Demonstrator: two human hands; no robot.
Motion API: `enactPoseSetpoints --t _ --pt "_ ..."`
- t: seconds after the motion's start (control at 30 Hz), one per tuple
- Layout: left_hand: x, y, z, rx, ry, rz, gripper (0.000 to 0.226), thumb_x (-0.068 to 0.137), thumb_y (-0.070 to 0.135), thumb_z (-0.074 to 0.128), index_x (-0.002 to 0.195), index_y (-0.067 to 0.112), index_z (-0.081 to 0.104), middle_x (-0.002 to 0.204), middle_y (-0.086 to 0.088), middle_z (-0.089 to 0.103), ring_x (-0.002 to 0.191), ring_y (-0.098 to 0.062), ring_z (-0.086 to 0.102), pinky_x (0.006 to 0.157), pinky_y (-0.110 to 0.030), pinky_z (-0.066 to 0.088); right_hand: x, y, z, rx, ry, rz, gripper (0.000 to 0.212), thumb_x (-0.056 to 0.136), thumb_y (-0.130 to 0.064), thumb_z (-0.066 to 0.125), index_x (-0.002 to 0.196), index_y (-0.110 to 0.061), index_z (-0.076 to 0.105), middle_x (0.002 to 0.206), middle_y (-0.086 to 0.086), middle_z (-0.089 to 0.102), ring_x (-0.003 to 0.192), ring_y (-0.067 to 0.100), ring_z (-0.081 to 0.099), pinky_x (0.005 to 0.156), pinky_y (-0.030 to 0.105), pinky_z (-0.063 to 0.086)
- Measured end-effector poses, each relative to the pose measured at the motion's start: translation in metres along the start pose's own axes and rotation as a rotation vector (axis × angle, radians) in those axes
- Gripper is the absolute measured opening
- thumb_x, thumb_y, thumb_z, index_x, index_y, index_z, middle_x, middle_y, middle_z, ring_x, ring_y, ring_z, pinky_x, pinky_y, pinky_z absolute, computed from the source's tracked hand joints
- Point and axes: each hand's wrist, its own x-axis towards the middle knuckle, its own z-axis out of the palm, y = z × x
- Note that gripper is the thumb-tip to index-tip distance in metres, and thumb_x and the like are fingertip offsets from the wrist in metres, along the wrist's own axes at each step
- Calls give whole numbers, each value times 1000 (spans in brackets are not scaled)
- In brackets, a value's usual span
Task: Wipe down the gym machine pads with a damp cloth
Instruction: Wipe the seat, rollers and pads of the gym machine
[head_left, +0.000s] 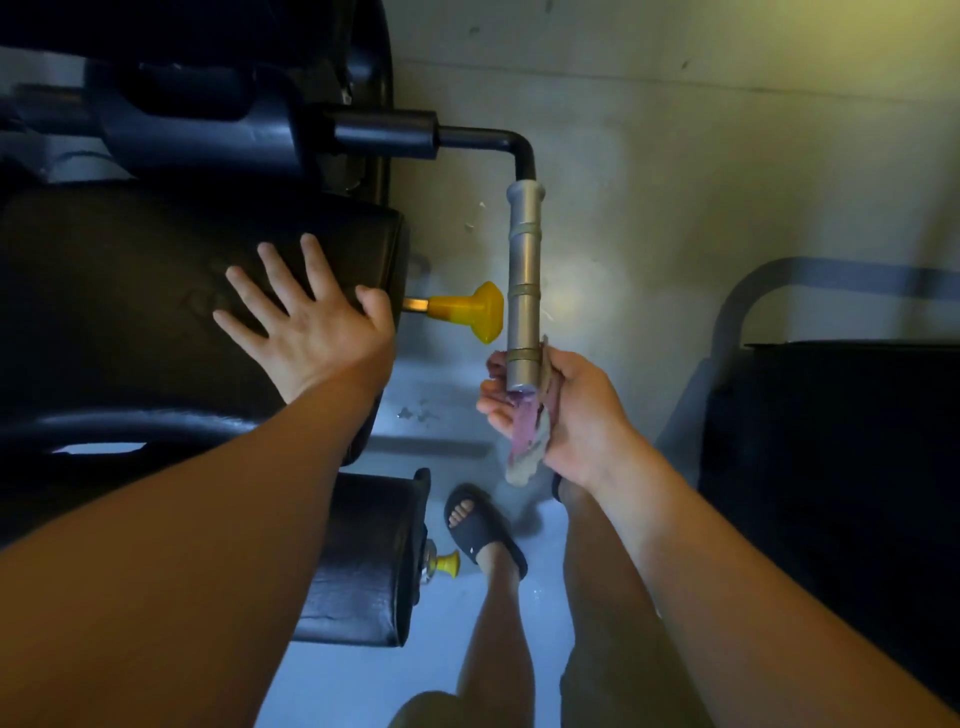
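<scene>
A black back pad (156, 291) of the gym machine fills the left of the view. My left hand (306, 322) lies flat on it with fingers spread. A silver metal handle (523, 280) hangs down from a black bent bar (488, 140). My right hand (566, 410) grips the lower end of that handle with a pink and white cloth (522, 441) wrapped between palm and metal; the cloth's tail hangs below my fingers. A lower black seat pad (363, 561) sits beneath the back pad.
A yellow adjustment knob (478, 312) sticks out right of the back pad, and a smaller yellow knob (448, 564) sits by the seat pad. Another dark padded machine (831, 441) with a grey frame tube stands at right. My sandalled foot (483, 530) is on the pale floor.
</scene>
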Motion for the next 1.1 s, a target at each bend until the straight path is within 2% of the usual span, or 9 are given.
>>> enactPoseSetpoints --t 0.17,0.3,0.37,0.53,0.67,0.87,0.97,1.03,1.1 --pt "0 1 0 3 -6 1 75 93 53 25 163 28 13 170 -13 12 155 -42 4 120 -68 5 -7 -37 39 -573 149 -692 25 107 -28 41 90 -25 59 77 -7 61 70 9 58 63 28 48" --pt "0 0 -4 -5 -4 14 74 94 53 25 163 27 13 170 -14 12 155 -43 5 120 -68 6 7 -17 16 -1730 15 -1190 29 104 -20 40 128 -22 56 141 2 49 131 25 49 111 34 40" --pt "-1 0 -5 -9 -2 17 74 94 53 25 163 27 14 170 -14 12 155 -43 5 120 -68 6 5 -1 2 -1894 70 -1250 38 104 -21 48 140 -13 56 161 10 34 149 37 31 125 40 24" --pt "1 0 -3 -8 -14 18 74 94 53 24 163 26 14 169 -15 13 155 -43 6 120 -69 7 15 -7 21 -1842 233 -1122 56 101 -21 57 154 -18 41 170 12 1 152 45 18 110 51 47" --pt "1 -3 -3 -14 -8 28 74 95 53 26 162 25 14 169 -15 13 155 -43 5 120 -69 9 44 -54 60 -1652 263 -901 69 107 -23 48 164 -26 9 169 15 -14 153 39 21 107 31 40" --pt "3 -3 -1 -14 -8 21 75 95 53 31 162 25 15 169 -14 12 155 -43 4 121 -68 9 85 -119 94 -1578 282 -761 69 109 -31 42 164 -14 5 166 25 16 148 40 30 112 33 30" --pt "5 -1 -1 11 -14 5 76 94 54 33 162 24 16 169 -14 13 155 -43 5 121 -67 10 109 -154 114 -1563 313 -652 52 109 -34 40 154 -10 30 142 23 50 121 42 57 80 32 47" --pt "6 -1 -1 16 -23 3 77 94 54 33 162 24 16 169 -14 13 155 -43 5 121 -67 10 111 -172 128 -1616 353 -505 42 108 -41 38 144 -18 36 133 16 47 94 35 62 62 29 43" --pt "6 -1 -2 16 -25 3 77 93 53 33 162 24 17 169 -14 14 155 -43 6 121 -67 10 115 -187 132 -1876 418 -366 49 105 -49 38 147 -25 32 139 14 33 109 38 52 78 34 38"
